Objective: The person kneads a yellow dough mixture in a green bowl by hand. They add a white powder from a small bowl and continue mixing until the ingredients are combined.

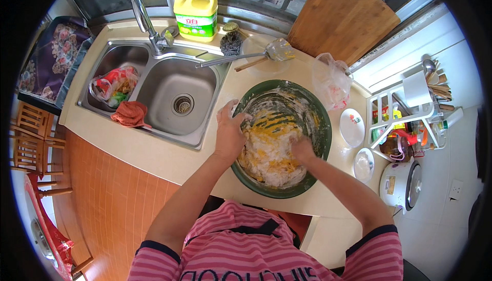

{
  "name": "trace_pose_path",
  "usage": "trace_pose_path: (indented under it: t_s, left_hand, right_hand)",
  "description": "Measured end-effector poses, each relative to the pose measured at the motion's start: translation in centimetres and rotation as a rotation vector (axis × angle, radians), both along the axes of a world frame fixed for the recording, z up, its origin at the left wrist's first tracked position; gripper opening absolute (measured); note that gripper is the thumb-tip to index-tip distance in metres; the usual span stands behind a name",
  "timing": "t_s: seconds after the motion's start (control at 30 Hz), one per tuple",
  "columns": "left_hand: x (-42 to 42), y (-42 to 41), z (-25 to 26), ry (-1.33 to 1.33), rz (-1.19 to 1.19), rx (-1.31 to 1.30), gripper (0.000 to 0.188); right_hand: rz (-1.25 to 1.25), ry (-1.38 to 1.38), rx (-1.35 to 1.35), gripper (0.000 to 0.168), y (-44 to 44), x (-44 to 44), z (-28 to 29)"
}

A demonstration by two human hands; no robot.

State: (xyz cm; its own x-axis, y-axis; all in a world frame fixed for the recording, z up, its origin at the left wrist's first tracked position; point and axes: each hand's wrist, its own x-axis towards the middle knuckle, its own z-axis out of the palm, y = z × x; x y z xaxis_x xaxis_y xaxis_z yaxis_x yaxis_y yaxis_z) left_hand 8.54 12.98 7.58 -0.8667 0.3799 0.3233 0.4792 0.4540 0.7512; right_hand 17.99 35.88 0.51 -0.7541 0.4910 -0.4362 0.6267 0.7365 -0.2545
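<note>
A large dark green basin [326,139] stands on the counter before me, its inner wall smeared with flour. In it lies a rough mass of yellow and white floury dough [269,158]. My left hand [231,127], dusted with flour, grips the basin's left rim, thumb over the edge. My right hand [301,147] is down in the basin against the dough's right side; it is blurred, and its fingers are partly hidden. Behind the basin, a metal spatula [280,50] with yellow residue and wooden chopsticks [251,64] rest across a translucent round lid or dish [255,44].
Left is a double steel sink [178,89] with a filled plastic bag [117,85] and red cloth [130,114]. Behind stand a yellow detergent jug [196,16] and wooden board [342,16]. Right are a plastic bag [332,83], white dishes [352,127], a rack [403,117] and a rice cooker [398,185].
</note>
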Motion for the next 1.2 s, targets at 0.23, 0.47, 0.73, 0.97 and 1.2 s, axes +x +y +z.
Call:
trace_pose_path:
  t_s: [0.23,0.47,0.73,0.97,1.2]
  left_hand:
    - [-0.3,-0.4,-1.3,-0.059,0.028,0.094,0.058]
    - [-0.8,-0.1,-1.2,-0.044,0.012,0.11,0.057]
    - [-0.4,0.4,-1.9,-0.12,0.083,0.075,0.055]
    - [-0.5,-0.3,-1.4,-0.243,0.11,-0.072,0.053]
    - [-0.2,0.0,-1.7,-0.183,0.063,-0.065,0.049]
  right_hand:
    - [-0.994,0.203,-0.91,0.038,-9.5,-1.9,1.1]
    - [0.703,-0.042,-0.141,0.038,-4.1,-7.0,5.6]
    - [0.563,0.157,0.215,0.035,-5.5,-5.1,10.2]
    - [0.372,0.292,0.017,0.049,-12.7,-5.0,4.0]
    - [1.086,0.049,-0.019,0.067,-5.7,0.6,4.2]
